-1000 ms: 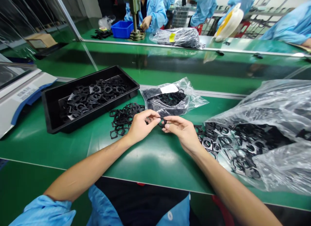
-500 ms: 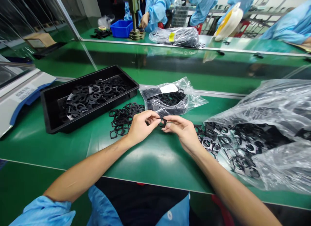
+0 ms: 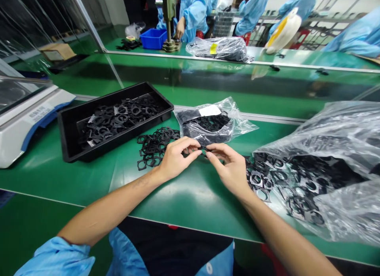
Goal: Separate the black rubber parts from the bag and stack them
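My left hand (image 3: 175, 157) and my right hand (image 3: 230, 167) meet above the green table (image 3: 184, 197), both pinching one small black ring part (image 3: 203, 150) between their fingertips. Just left of the hands lies a loose heap of black parts (image 3: 152, 145). Behind them sits a small clear bag of black parts (image 3: 212, 121) with a white label. To the right, a large clear plastic bag (image 3: 326, 165) spills more black parts onto the table. A black tray (image 3: 71, 149) with several black parts stands at the left.
A white and blue weighing scale (image 3: 26, 118) sits at the far left. Beyond a conveyor belt (image 3: 208, 82), people in blue coats work at another table with a blue bin (image 3: 152, 38), a press stand (image 3: 170, 19) and a bagged pile (image 3: 219, 48).
The hands stay together on the small part, with the fingers shifting slightly. The view has moved a little, so everything sits slightly lower and to the right.
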Demonstrator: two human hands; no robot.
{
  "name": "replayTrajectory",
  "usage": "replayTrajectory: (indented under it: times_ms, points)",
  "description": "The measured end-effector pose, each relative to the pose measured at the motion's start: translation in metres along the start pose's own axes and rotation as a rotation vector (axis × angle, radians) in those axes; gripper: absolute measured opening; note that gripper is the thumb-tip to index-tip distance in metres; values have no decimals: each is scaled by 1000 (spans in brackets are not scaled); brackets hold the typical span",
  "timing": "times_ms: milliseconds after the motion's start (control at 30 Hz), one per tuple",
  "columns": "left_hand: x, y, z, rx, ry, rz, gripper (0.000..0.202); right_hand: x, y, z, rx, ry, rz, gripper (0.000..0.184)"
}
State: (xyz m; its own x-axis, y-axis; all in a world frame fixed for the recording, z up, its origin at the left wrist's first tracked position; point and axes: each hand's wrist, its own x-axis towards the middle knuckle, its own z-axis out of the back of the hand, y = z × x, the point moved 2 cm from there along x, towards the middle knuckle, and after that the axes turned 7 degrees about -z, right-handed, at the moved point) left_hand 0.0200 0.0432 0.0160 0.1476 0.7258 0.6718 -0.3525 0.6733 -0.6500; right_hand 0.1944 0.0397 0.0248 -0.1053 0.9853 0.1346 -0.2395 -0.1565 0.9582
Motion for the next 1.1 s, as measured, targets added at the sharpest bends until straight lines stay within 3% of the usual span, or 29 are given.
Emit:
replayTrajectory:
  times_ms: [167,333,500,667,967,1100]
  points:
    - [1,0,2,-6,-17,-33,6,-2,3,1,-86,-28,109,18]
    - [1,4,2,-44,-36,44,14,-2,6,1,-121,-45,186,14]
    - [1,6,-1,-176,2,121,6,-2,6,3,-153,-63,196,15]
    - [3,3,0,-188,11,113,5,-1,5,4,-121,-86,183,13]
    - [3,-3,2,-114,30,35,8,2,7,7,-38,-56,90,11]
    - [0,0,0,-146,0,44,3,6,6,7,156,-15,-118,17]
